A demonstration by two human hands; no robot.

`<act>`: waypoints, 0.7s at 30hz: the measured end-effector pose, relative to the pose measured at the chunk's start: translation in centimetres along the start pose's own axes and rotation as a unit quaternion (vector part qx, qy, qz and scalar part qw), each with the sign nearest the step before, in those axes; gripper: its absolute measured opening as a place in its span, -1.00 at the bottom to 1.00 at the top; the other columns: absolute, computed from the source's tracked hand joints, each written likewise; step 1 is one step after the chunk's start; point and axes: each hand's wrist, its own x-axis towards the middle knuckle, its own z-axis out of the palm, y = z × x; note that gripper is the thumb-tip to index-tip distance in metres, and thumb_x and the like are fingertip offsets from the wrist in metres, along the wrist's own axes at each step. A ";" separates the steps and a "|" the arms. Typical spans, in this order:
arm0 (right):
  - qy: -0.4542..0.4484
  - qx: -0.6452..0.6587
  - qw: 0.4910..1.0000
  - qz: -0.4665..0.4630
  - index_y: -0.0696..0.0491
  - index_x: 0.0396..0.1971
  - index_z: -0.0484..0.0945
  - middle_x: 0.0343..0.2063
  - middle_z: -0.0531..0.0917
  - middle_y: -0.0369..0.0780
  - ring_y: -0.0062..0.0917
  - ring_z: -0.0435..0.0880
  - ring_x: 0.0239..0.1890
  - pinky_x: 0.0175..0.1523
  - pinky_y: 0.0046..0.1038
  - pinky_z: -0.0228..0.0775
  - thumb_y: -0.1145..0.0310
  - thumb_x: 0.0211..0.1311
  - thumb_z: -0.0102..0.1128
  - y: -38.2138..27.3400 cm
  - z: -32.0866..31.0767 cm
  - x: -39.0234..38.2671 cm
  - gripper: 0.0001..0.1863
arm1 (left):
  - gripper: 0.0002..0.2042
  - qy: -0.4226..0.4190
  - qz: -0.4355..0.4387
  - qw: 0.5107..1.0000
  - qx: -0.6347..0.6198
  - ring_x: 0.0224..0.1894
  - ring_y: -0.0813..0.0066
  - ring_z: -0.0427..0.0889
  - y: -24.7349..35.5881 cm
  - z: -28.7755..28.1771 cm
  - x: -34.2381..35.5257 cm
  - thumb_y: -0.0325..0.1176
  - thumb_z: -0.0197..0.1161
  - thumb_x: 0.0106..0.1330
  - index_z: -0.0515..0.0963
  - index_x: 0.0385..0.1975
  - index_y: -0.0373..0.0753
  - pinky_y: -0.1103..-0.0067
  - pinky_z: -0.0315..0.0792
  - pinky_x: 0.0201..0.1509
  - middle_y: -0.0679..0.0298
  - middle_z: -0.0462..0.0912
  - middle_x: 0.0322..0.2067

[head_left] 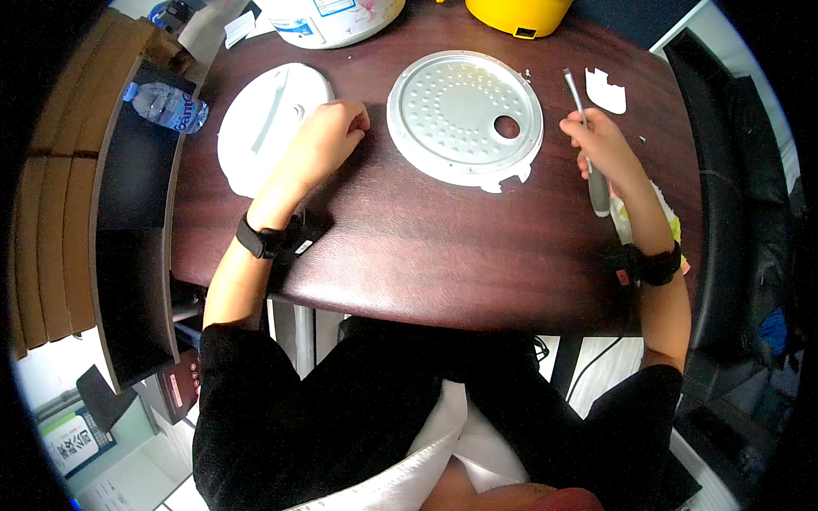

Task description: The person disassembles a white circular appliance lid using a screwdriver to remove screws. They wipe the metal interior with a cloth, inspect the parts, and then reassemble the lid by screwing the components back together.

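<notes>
My right hand (603, 152) is closed around a screwdriver (600, 192) with a grey handle, its metal shaft pointing to the far side of the table. My left hand (328, 140) rests with curled fingers at the right edge of a white rounded plastic cover (247, 111), which has a grey strip across it. Nothing shows in those fingers. Between my hands lies a round silvery-grey disc (460, 111) covered in dimples, with one round hole at its right and a jagged bit on its near rim. Beyond my right hand is a small broken-edged white piece (605, 91).
A white patterned appliance body (332, 21) and a yellow container (520, 15) stand at the far edge of the dark wooden table (443, 264). Left of the table lies a water bottle (168, 107). A yellow-and-white packet (669, 209) is partly under my right forearm. Small crumbs are scattered about.
</notes>
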 end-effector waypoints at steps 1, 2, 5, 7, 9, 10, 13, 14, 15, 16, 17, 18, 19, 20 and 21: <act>0.022 -0.011 1.000 -0.010 0.17 -0.11 0.31 -0.57 0.40 -0.29 -0.73 0.38 -0.72 -0.68 -0.62 0.25 0.11 0.11 0.12 0.0 -0.2 0.2 -0.51 | -0.87 -0.001 -0.005 1.000 -0.001 -0.31 0.10 0.56 0.4 -0.3 0.1 -0.52 0.14 0.04 0.49 -0.39 -0.36 0.40 0.42 -0.23 0.02 0.57 -0.41; 0.043 -0.022 0.999 -0.020 0.18 -0.08 0.30 -0.58 0.40 -0.28 -0.72 0.40 -0.69 -0.66 -0.60 0.28 0.10 0.09 0.13 0.0 -0.6 0.5 -0.47 | -0.87 0.000 -0.010 1.000 -0.001 -0.29 0.06 0.56 0.6 -0.5 0.2 -0.51 0.13 0.04 0.49 -0.40 -0.36 0.38 0.42 -0.21 0.01 0.56 -0.40; 0.087 -0.085 0.993 -0.010 0.25 0.04 0.21 -0.41 0.51 -0.15 -0.55 0.53 -0.51 -0.55 -0.53 0.38 0.12 0.05 0.15 -0.9 -0.9 1.2 -0.34 | -0.83 0.026 -0.005 1.000 0.006 -0.27 0.05 0.55 -0.1 -0.7 -0.5 -0.48 0.16 0.03 0.48 -0.35 -0.34 0.35 0.43 -0.19 0.01 0.56 -0.35; 0.096 -0.113 0.989 -0.025 0.28 0.07 0.17 -0.29 0.52 -0.06 -0.44 0.55 -0.39 -0.43 -0.47 0.42 0.11 0.02 0.18 -0.8 -0.8 2.0 -0.28 | -0.77 0.018 -0.008 1.000 0.021 -0.27 0.11 0.56 0.4 -1.2 -1.3 -0.45 0.21 0.03 0.47 -0.30 -0.34 0.40 0.43 -0.17 0.03 0.56 -0.35; 0.104 -0.114 0.984 -0.084 0.32 0.09 0.11 -0.14 0.47 0.06 -0.31 0.51 -0.12 -0.07 -0.37 0.38 0.09 -0.01 0.20 1.9 -2.2 3.8 -0.21 | -0.75 0.011 -0.006 1.000 0.013 -0.29 0.14 0.57 1.5 -2.2 -1.5 -0.44 0.24 0.03 0.47 -0.27 -0.36 0.45 0.43 -0.18 0.04 0.56 -0.35; 0.113 -0.187 0.971 -0.095 0.29 0.10 0.14 -0.07 0.42 0.10 -0.21 0.43 0.01 0.13 -0.32 0.21 0.11 -0.01 0.21 4.8 -3.6 5.9 -0.23 | -0.74 0.009 0.004 1.000 0.000 -0.30 0.14 0.56 1.9 -2.5 -1.4 -0.44 0.25 0.03 0.47 -0.27 -0.36 0.44 0.43 -0.18 0.04 0.56 -0.34; 0.155 -0.319 0.923 -0.151 0.17 0.08 0.22 -0.11 0.44 0.02 -0.14 0.40 0.02 0.14 -0.29 0.20 0.17 -0.02 0.23 3.3 -1.9 4.1 -0.32 | -0.72 0.087 -0.025 0.994 0.061 -0.20 0.11 0.52 0.0 -3.4 -3.0 -0.38 0.27 0.03 0.48 -0.26 -0.33 0.39 0.41 -0.09 0.04 0.55 -0.28; 0.165 -0.339 0.909 -0.179 0.15 0.05 0.26 -0.13 0.45 -0.01 -0.15 0.40 0.02 0.13 -0.28 0.21 0.19 -0.02 0.24 2.3 -1.1 2.9 -0.36 | -0.72 0.119 -0.039 0.988 0.093 -0.16 0.10 0.51 -0.4 -3.9 -3.7 -0.36 0.27 0.04 0.48 -0.26 -0.33 0.37 0.40 -0.06 0.04 0.55 -0.27; 0.175 -0.358 0.894 -0.206 0.13 0.02 0.29 -0.15 0.46 -0.05 -0.15 0.40 0.01 0.13 -0.27 0.21 0.21 -0.02 0.25 1.1 -0.2 2.1 -0.40 | -0.64 0.167 -0.060 0.972 0.152 -0.11 0.10 0.46 -1.4 -4.2 -4.4 -0.31 0.30 0.03 0.46 -0.18 -0.31 0.35 0.38 -0.02 0.04 0.53 -0.23; 0.133 -0.346 0.891 -0.262 0.11 -0.01 0.32 -0.16 0.46 -0.08 -0.18 0.40 0.00 0.12 -0.26 0.21 0.23 -0.04 0.27 -0.2 0.0 1.2 -0.43 | -0.57 0.214 -0.060 0.956 0.191 -0.12 0.09 0.44 -2.4 -4.7 -4.8 -0.27 0.32 0.02 0.43 -0.14 -0.33 0.34 0.38 -0.02 0.00 0.51 -0.22; 0.086 -0.331 0.885 -0.316 0.10 -0.05 0.35 -0.16 0.46 -0.10 -0.20 0.40 0.00 0.10 -0.26 0.22 0.25 -0.07 0.28 -1.2 0.5 0.5 -0.46 | -0.54 0.228 -0.097 0.943 0.221 -0.11 0.07 0.45 -3.8 -5.0 -5.6 -0.25 0.33 0.01 0.41 -0.11 -0.35 0.34 0.37 -0.01 -0.04 0.50 -0.21; 0.038 -0.314 0.874 -0.369 0.09 -0.08 0.37 -0.17 0.46 -0.13 -0.23 0.40 -0.01 0.09 -0.26 0.22 0.27 -0.09 0.30 -2.3 1.2 -0.3 -0.48 | -0.50 0.241 -0.132 0.928 0.250 -0.09 0.06 0.45 -5.3 -5.1 -6.3 -0.24 0.34 0.01 0.39 -0.09 -0.37 0.34 0.36 0.01 -0.08 0.49 -0.19; -0.006 -0.335 0.858 -0.390 0.07 -0.12 0.39 -0.17 0.46 -0.14 -0.26 0.40 -0.01 0.07 -0.27 0.22 0.29 -0.13 0.33 -3.6 2.0 -1.2 -0.49 | -0.47 0.228 -0.172 0.934 0.217 -0.07 0.08 0.47 -6.6 -4.9 -6.8 -0.22 0.35 0.01 0.38 -0.05 -0.38 0.36 0.37 0.02 -0.09 0.51 -0.17; -0.050 -0.355 0.839 -0.409 0.06 -0.15 0.41 -0.17 0.46 -0.15 -0.29 0.40 -0.01 0.05 -0.28 0.22 0.30 -0.17 0.35 -4.6 2.7 -1.8 -0.50 | -0.44 0.214 -0.210 0.936 0.184 -0.04 0.11 0.49 -7.5 -5.0 -7.0 -0.21 0.36 0.02 0.37 -0.02 -0.39 0.38 0.37 0.03 -0.11 0.52 -0.16; -0.065 -0.357 0.825 -0.433 0.02 -0.14 0.40 -0.18 0.45 -0.15 -0.28 0.40 -0.02 0.04 -0.32 0.21 0.27 -0.22 0.39 -4.3 3.3 -1.8 -0.45 | -0.43 0.182 -0.244 0.943 0.137 -0.16 0.09 0.58 -8.4 -5.1 -6.9 -0.21 0.36 0.01 0.37 -0.02 -0.43 0.38 0.45 -0.10 -0.12 0.56 -0.21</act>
